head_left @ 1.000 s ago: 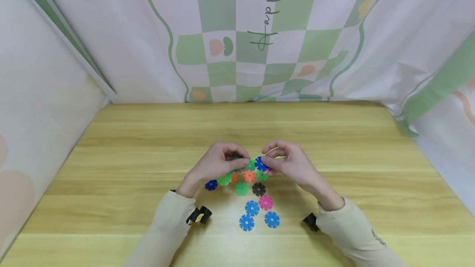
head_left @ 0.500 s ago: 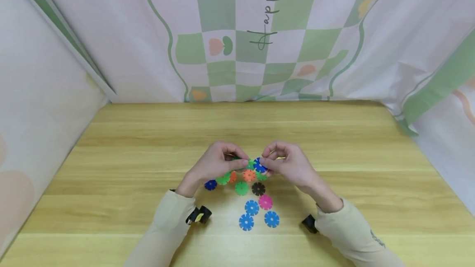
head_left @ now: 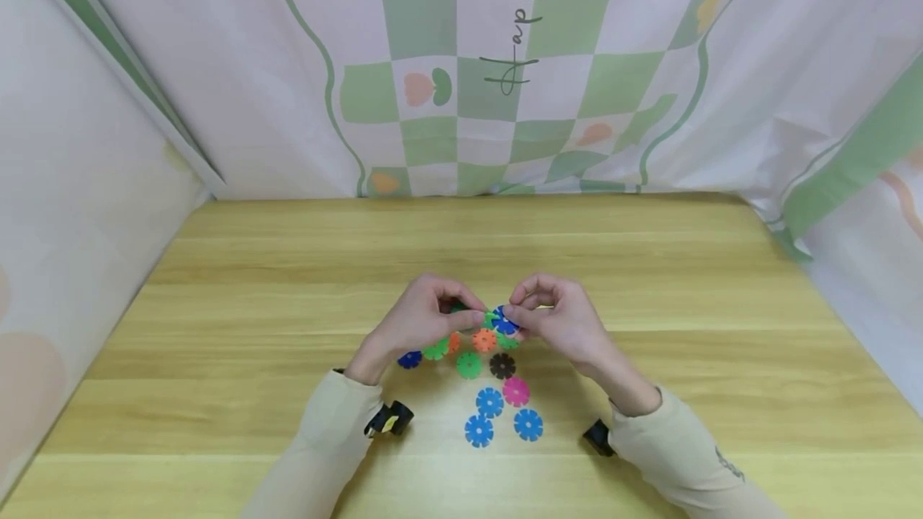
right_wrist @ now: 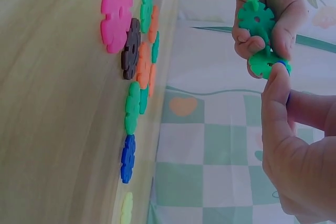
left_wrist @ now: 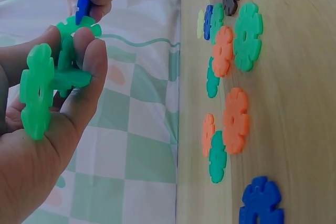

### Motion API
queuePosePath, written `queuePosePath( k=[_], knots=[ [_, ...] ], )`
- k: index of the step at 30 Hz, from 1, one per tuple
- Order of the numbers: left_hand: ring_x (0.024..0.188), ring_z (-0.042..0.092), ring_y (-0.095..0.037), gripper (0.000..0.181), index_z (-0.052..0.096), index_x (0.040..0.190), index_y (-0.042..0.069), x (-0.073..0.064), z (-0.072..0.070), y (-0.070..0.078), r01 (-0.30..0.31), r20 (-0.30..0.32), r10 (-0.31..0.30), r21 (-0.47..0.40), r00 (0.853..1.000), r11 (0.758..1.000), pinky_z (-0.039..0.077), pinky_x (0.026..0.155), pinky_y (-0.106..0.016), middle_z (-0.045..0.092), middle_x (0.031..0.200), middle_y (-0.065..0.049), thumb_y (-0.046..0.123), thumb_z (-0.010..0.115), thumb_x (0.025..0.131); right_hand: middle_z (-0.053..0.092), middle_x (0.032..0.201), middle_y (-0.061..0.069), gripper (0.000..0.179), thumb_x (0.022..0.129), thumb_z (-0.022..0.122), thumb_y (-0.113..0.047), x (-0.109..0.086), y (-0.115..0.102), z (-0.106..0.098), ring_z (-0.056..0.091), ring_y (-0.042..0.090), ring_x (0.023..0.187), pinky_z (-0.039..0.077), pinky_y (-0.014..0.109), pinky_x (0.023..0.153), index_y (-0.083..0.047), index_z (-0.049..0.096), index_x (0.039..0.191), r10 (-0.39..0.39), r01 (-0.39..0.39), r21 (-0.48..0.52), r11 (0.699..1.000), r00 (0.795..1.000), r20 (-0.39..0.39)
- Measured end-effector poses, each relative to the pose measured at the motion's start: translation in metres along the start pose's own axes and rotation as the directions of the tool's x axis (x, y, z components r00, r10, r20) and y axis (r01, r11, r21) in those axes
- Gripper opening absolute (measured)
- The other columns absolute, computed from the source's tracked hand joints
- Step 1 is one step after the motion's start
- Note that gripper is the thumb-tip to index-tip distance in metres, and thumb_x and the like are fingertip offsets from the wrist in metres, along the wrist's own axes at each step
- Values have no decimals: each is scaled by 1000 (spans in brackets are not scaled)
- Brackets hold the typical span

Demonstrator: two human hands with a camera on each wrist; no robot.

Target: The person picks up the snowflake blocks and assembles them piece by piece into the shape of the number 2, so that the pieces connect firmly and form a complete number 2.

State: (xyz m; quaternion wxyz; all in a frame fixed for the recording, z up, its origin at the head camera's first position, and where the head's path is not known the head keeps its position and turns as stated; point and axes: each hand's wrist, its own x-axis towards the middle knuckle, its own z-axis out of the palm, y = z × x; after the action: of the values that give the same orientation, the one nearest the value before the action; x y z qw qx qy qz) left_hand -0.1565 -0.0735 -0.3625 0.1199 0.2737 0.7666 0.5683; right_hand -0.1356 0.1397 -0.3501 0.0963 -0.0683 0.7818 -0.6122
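Right hand (head_left: 566,319) and its dark blue disc (head_left: 505,319) sit slightly further left than a second ago, nearer the green linked piece (left_wrist: 71,79), whose end disc now shows more edge-on in the head view. You've got that green piece in your left hand (head_left: 418,315), thumb and fingers closed around it; your right thumb and fingertips pinch the blue disc at its edge. Both are up off the table (head_left: 288,247), in front of you, blue meeting the green end disc's rim; can't tell if the slots are engaged. Handling, my guess: thin, light plastic, fairly stiff, smooth enough to slip or twist if you pinch too near the notches. Best hold is flat across the blue disc's faces, on the side away from the green; brace the green piece close to the joint, as its linked discs could pivot or pop apart. Not very fragile, probably, though the narrow teeth might bend. Writing: "Happy" runs sideways on the curtain (head_left: 488,22); dark marks on your right sleeve (head_left: 685,447) and a yellow label on the left wrist camera (head_left: 389,418) can't be read. No brand visible on the discs.
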Motion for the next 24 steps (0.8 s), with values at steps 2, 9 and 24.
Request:
queuePosePath(
  k=[2, 9, 24],
  knots=[
    [62, 55, -35, 6, 73, 90, 3, 0, 0, 0, 5, 1, -5, 13, 1000, 1000, 39, 51, -20, 69, 80, -2, 4, 67, 89, 64, 77, 11, 8, 86, 67, 4, 0, 0, 1, 63, 16, 60, 58, 37, 61, 2, 60, 89, 6, -6, -1, 1000, 1000, -6],
    [63, 57, -28, 7, 73, 92, 3, -1, -5, 3, 18, -6, -18, 23, 1000, 1000, 41, 53, -21, 69, 81, -3, 6, 67, 89, 68, 85, 14, 16, 91, 64, -3, 2, -3, -3, 67, 25, 68, 58, 42, 68, 8, 58, 101, 15, -14, -21, 1000, 999, 50],
    [79, 64, -44, 8, 71, 96, 1, -3, -6, 4, 60, -32, -62, -47, 998, 997, 54, 69, -51, 69, 88, -16, 3, 65, 90, 66, 95, 10, 32, 86, 70, -10, 15, 22, -25, 60, 24, 86, 51, 40, 72, -7, 65, 117, 25, 135, -676, 724, 975, 221]
  ],
)
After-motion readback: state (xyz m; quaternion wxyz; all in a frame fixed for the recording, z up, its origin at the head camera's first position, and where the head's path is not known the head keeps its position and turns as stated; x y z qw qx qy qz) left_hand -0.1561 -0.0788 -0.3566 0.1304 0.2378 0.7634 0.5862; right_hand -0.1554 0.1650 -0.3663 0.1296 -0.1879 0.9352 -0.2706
